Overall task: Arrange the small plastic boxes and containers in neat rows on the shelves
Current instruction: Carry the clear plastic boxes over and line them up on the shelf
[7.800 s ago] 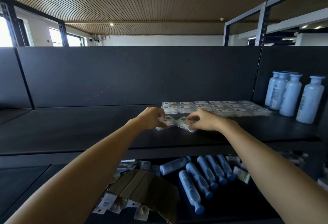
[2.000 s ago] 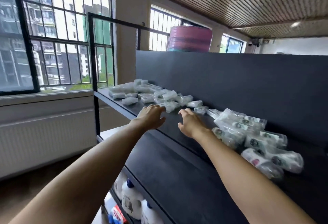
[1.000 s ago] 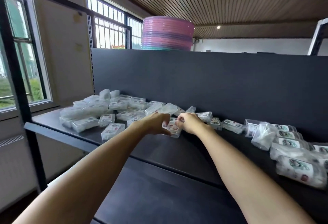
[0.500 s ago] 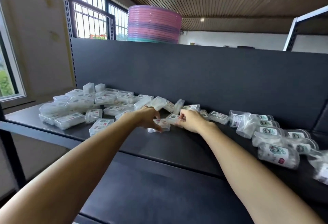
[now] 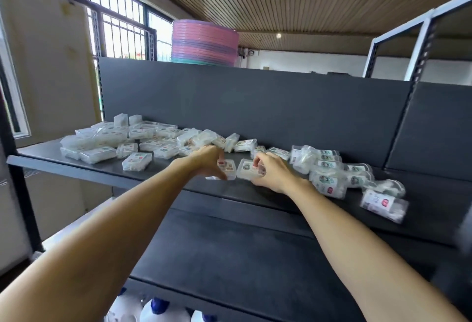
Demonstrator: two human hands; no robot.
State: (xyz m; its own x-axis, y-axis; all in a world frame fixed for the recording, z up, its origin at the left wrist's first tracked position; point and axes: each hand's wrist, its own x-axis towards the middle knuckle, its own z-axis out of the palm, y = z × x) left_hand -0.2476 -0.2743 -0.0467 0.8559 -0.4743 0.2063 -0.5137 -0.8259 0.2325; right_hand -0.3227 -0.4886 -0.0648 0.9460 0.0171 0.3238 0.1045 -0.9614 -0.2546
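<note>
A loose heap of small clear plastic boxes (image 5: 132,140) with labels lies on the dark shelf (image 5: 255,194) at the left and middle. My left hand (image 5: 207,159) grips one small box (image 5: 226,167) near the shelf's middle. Right beside it my right hand (image 5: 270,172) pinches a second small box (image 5: 247,168). The two boxes sit side by side, just off or on the shelf surface; I cannot tell which. Round clear containers in wrap (image 5: 329,171) lie in a pile to the right of my right hand.
The shelf's dark back panel (image 5: 255,107) rises behind the boxes. A stack of pink and purple basins (image 5: 204,43) stands on top behind it. White bottles with blue caps (image 5: 158,309) stand on the level below. A black upright post (image 5: 20,194) bounds the shelf at the left.
The view has swung from the ordered rows to this heap. In the last second both hands closed on two boxes and drew them slightly toward the shelf's front.
</note>
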